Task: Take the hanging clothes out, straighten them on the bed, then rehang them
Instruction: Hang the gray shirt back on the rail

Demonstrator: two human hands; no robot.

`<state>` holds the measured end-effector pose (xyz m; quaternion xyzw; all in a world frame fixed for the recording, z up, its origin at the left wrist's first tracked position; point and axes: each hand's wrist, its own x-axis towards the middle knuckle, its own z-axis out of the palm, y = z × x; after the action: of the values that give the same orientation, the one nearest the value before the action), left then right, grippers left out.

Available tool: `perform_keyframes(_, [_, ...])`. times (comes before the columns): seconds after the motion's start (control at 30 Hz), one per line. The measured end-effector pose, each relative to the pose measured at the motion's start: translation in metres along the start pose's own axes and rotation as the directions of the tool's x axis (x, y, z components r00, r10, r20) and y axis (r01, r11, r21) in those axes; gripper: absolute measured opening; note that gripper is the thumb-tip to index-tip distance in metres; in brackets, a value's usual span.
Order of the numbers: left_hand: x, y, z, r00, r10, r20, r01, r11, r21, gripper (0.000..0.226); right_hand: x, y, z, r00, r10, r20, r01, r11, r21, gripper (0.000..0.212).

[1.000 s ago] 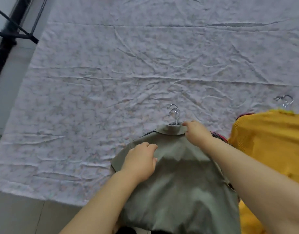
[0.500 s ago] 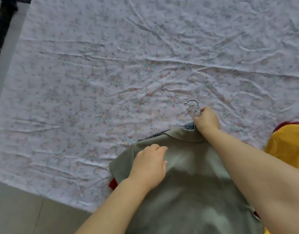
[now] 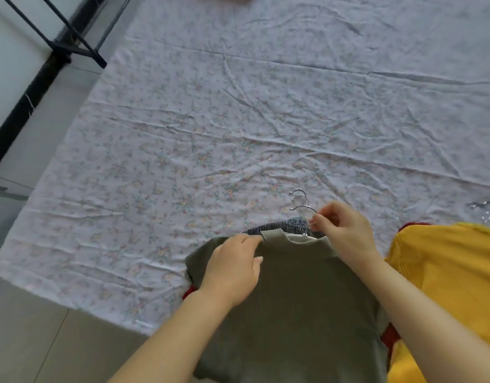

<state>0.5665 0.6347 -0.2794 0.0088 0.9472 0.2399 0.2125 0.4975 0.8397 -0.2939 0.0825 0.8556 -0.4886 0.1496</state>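
A yellow sweater (image 3: pixel 445 272) lies on the right side of the bed, just beside the green shirt (image 3: pixel 293 313), and the metal hook of another hanger (image 3: pixel 484 210) shows past its top edge. Red cloth (image 3: pixel 189 293) peeks out from under the green shirt at its left edge and again between it and the sweater. A grey knitted garment (image 3: pixel 274 226) sticks out from beneath the shirt's collar. Off the bed, at the upper left, stands a black metal frame (image 3: pixel 58 48), well apart from the hands, with pale floor (image 3: pixel 45 341) running along the left and near sides. The bed sheet (image 3: pixel 238 120), flowered and creased, lies bare over most of its width beyond the clothes. The green shirt rests at the near edge of the bed, its lower part hanging over that edge, collar pointing away from the person. The hangers (image 3: pixel 300 201) show as three silver hooks stacked close together just past the collar. The left hand (image 3: pixel 232 269) lies on the shirt's left shoulder, fingers curled and pinching the fabric right beside the collar, thumb underneath them. The right hand (image 3: pixel 346 233) is bent over the collar's right side, its fingertips drawn together and pinching the wire of the hangers just below the hooks.
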Motion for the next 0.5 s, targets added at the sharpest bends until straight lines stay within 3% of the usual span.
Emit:
perform_keyframes(0.2, [-0.074,0.022,-0.052,0.982,0.045,-0.181,-0.067,0.991,-0.118,0.044,-0.102,-0.105,-0.016,0.959,-0.279,0.056,0.281,0.959,-0.035,0.028])
perform_keyframes(0.33, [-0.146,0.02,-0.086,0.945,0.117,-0.305,-0.152,0.984,-0.095,0.04,-0.179,-0.17,-0.006,0.874,-0.476,0.097,0.484,0.871,-0.089,0.026])
perform_keyframes(0.5, [-0.271,-0.003,-0.121,0.887,0.108,-0.448,-0.24,0.938,-0.25,0.021,-0.276,-0.251,0.022,0.765,-0.628,0.141,0.633,0.774,0.012,0.023])
